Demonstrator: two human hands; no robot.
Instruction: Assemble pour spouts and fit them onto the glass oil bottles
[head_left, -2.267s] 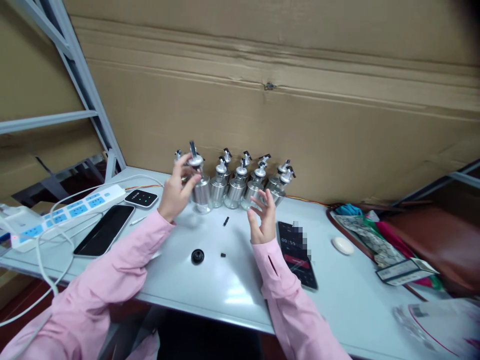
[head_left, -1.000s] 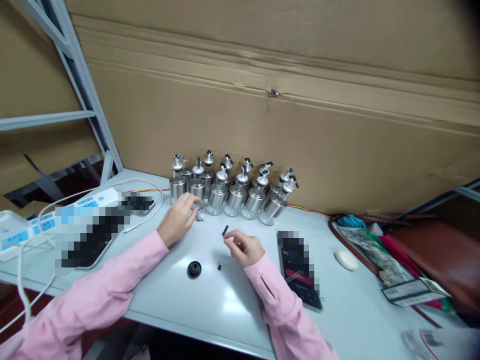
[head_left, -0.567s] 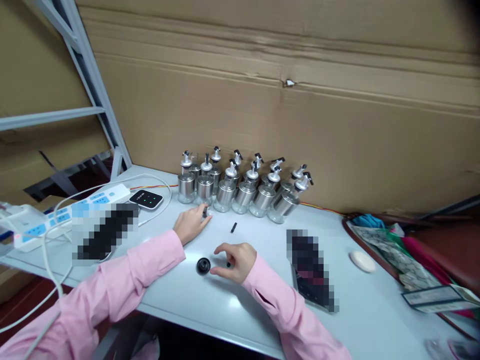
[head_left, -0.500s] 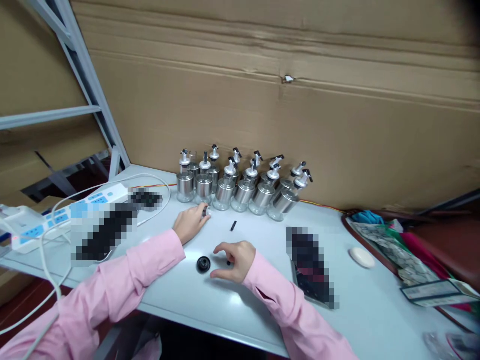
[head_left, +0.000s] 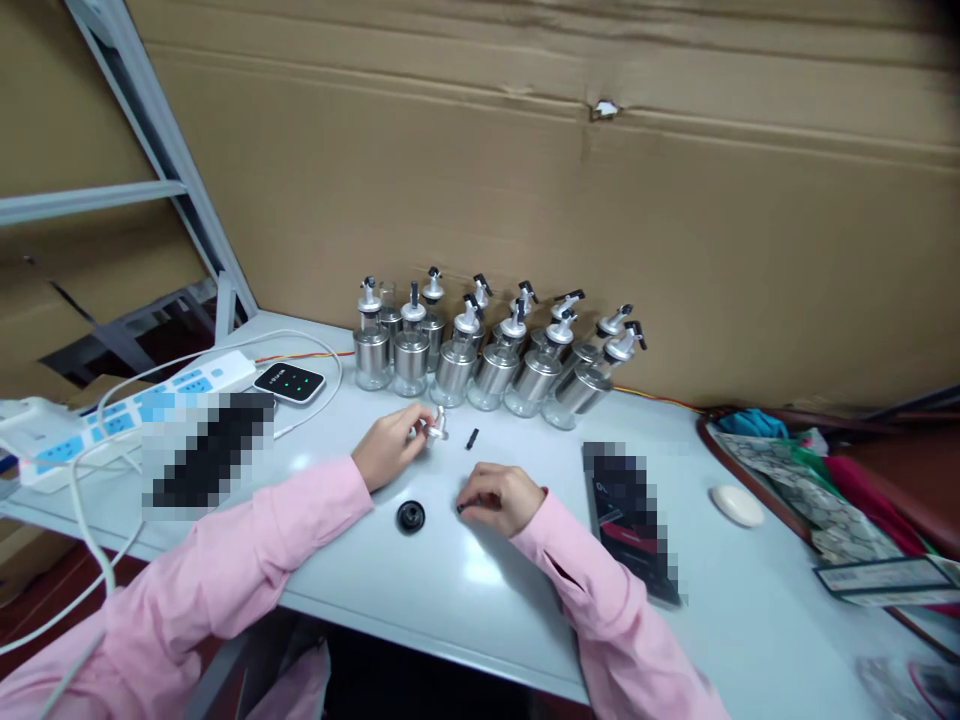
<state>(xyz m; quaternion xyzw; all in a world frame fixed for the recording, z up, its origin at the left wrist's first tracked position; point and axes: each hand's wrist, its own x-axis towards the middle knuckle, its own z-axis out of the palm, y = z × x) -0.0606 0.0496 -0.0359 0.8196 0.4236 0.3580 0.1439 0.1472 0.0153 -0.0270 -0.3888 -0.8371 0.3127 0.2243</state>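
Observation:
My left hand (head_left: pixel 396 446) grips a silver pour spout (head_left: pixel 439 424) just above the table. With thumb and fingertips, my right hand (head_left: pixel 504 498) pinches a small black part (head_left: pixel 460 508), mostly hidden by the fingers. A round black ringed stopper (head_left: pixel 411 516) lies on the table between my forearms. Behind the hands rests a short black strip (head_left: pixel 472 438). Farther back stand two rows of glass bottles with steel sleeves (head_left: pixel 454 372), most topped by silver pour spouts with black flaps.
A white power strip (head_left: pixel 172 400), cables and a small black-faced device (head_left: pixel 289 383) lie left. A blurred dark flat object (head_left: pixel 630 520) and a white oval object (head_left: pixel 737 505) lie right. Cardboard (head_left: pixel 465 180) stands behind the table; bags (head_left: pixel 847 500) crowd the right edge.
My left hand has lifted the silver spout and brought it slightly right. My right hand, open before, has closed on the small black part. The view has shifted slightly.

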